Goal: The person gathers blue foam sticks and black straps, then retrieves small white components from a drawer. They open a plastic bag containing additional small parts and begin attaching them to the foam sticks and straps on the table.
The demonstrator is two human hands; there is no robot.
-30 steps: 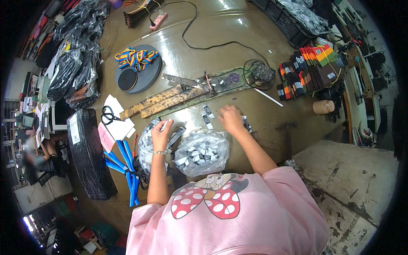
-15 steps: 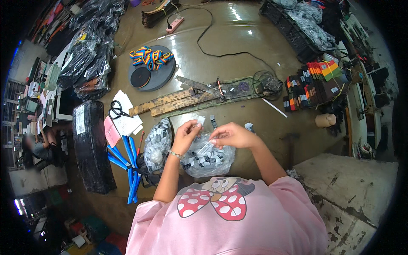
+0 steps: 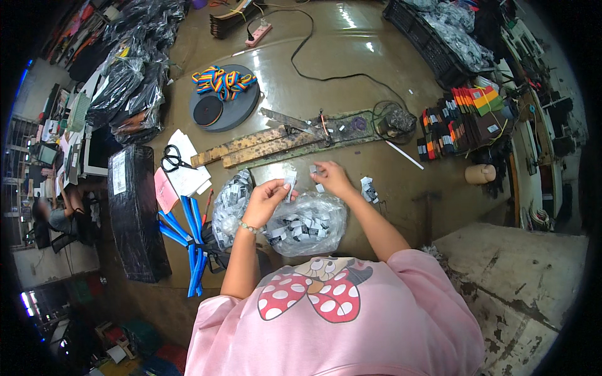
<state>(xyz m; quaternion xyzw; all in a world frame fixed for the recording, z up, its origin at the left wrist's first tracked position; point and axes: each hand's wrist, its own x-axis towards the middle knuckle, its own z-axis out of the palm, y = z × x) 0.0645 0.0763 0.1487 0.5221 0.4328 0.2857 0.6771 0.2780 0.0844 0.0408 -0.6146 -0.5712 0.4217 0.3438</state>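
My left hand (image 3: 268,199) pinches a few small white labels (image 3: 290,178) between thumb and fingers, above the table. To its right, my right hand (image 3: 333,179) has its fingertips closed at a small grey-and-white label (image 3: 313,169) near the tabletop. Another label lies just below those fingers. Under both hands sits an open clear plastic bag (image 3: 335,229) full of black-and-white labels (image 3: 304,227). A second clear bag (image 3: 229,210) of similar labels stands beside my left wrist. Right of my right forearm lies a small group of labels (image 3: 369,189).
Beyond my hands lies a worn wooden and metal cutting jig (image 3: 276,147). Black scissors (image 3: 174,159) rest on papers at left, near blue strips (image 3: 193,250) and a black wrapped package (image 3: 135,219). A grey disc (image 3: 241,113) bears striped cord. Bundled straps (image 3: 458,125) stand at right.
My right hand has moved from over the bag up and away to a label on the table. My left hand has shifted slightly down, still pinching labels.
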